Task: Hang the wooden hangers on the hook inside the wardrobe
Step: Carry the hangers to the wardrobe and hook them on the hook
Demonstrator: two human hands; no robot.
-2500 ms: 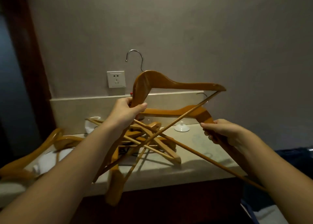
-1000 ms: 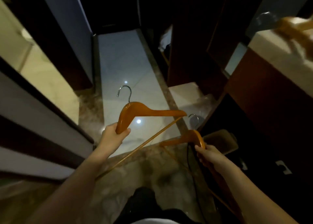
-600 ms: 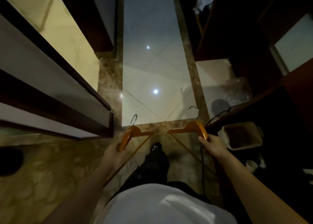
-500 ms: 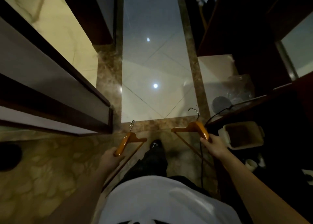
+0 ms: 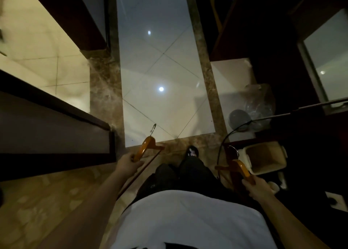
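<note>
I look straight down at the floor and my own legs. My left hand point(image 5: 128, 164) grips one wooden hanger point(image 5: 146, 146) by its shoulder, with the metal hook pointing forward over the white tiles. My right hand point(image 5: 259, 187) grips a second wooden hanger point(image 5: 238, 167) by its shoulder, low at my right side, its metal hook toward a dark cabinet. Both hangers are held at hip height, apart from each other. No wardrobe hook is in view.
A dark wooden door or panel point(image 5: 56, 128) stands close on my left. On the right are a dark cabinet point(image 5: 263, 32), a beige bin point(image 5: 265, 157), a black cable point(image 5: 226, 137) and a clear plastic bag point(image 5: 259, 102). White floor tiles point(image 5: 160, 70) stretch ahead.
I have turned from the counter with a hanger in each hand and now face down a corridor. Over the last second both hands have dropped lower and wider to my sides.
</note>
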